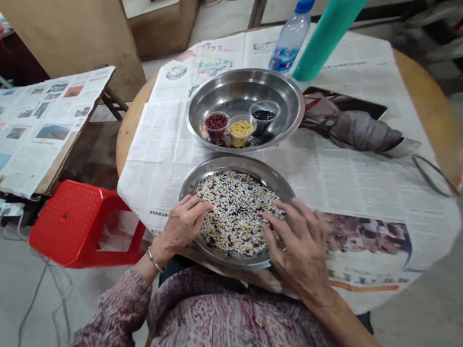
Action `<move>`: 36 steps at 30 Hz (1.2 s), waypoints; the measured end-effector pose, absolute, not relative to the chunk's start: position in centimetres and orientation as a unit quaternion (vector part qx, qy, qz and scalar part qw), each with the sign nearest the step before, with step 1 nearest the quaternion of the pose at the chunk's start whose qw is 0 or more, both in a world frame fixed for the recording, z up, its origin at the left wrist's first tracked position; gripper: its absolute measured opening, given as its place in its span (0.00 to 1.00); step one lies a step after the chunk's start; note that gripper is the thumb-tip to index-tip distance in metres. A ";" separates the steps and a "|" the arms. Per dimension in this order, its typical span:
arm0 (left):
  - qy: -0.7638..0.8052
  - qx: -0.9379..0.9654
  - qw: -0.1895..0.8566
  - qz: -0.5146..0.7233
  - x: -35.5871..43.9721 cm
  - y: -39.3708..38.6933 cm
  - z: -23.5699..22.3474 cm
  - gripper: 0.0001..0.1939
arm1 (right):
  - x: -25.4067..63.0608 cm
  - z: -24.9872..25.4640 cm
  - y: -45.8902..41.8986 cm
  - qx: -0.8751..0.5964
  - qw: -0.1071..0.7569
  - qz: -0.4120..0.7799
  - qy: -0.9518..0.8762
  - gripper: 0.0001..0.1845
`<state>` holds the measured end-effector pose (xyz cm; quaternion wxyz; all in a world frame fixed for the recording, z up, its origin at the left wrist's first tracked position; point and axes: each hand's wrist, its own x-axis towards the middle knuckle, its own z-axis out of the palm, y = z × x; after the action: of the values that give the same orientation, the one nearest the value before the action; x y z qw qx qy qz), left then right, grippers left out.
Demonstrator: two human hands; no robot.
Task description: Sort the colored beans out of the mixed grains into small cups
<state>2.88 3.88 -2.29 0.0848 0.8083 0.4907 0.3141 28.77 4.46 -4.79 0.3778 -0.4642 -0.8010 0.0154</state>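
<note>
A steel bowl (245, 263) in front of me holds a spread of mixed grains and beans (234, 209), white, black, yellow and dark red. My left hand (183, 222) is at the bowl's left rim, its fingers bent and pressed together, with the tips over the grains. Whatever lies between those fingertips is too small to make out. Over the right side of the grains, my right hand (301, 247) has its fingers spread, and it is slightly blurred. Just behind stands a larger steel basin (210, 90) with three small cups: red beans (217, 121), yellow beans (241, 128) and black beans (264, 114).
Newspaper (370, 191) covers the round table. A clear bottle with a blue cap (288, 38) and a green bottle (332, 33) stand at the back. A folded umbrella (350, 125) and a phone (358, 105) lie right of the basin. A red stool (72, 224) is at left.
</note>
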 end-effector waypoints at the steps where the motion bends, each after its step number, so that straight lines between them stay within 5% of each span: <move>1: 0.486 0.798 0.089 0.344 2.9 3.7 -2.6 0.08 | 29.0 -4.1 4.6 -0.440 0.357 0.007 -0.824 0.09; 9: 0.482 0.719 0.059 0.497 2.8 2.9 -4.0 0.11 | 28.9 -2.7 6.2 -0.265 0.143 0.087 -0.950 0.11; 16: 0.488 0.728 0.058 0.477 3.0 3.3 -3.5 0.04 | 24.4 -3.3 8.9 -0.350 0.206 0.058 -0.912 0.13; 23: 0.511 0.717 0.079 0.467 2.9 3.0 -3.7 0.07 | 20.8 -3.9 7.4 -0.213 0.216 0.061 -0.951 0.17; 29: 0.502 0.718 0.079 0.476 3.0 3.2 -3.8 0.07 | 24.8 -4.2 10.5 -0.319 0.221 -0.015 -0.921 0.12; 36: 0.504 0.716 0.081 0.477 2.9 3.3 -4.1 0.06 | 24.8 -4.2 12.6 -0.438 0.224 0.001 -0.871 0.18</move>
<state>2.89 3.30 -4.06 0.0813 0.7155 0.5044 0.4765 24.81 12.64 -4.24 0.2243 -0.4378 -0.8707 0.0007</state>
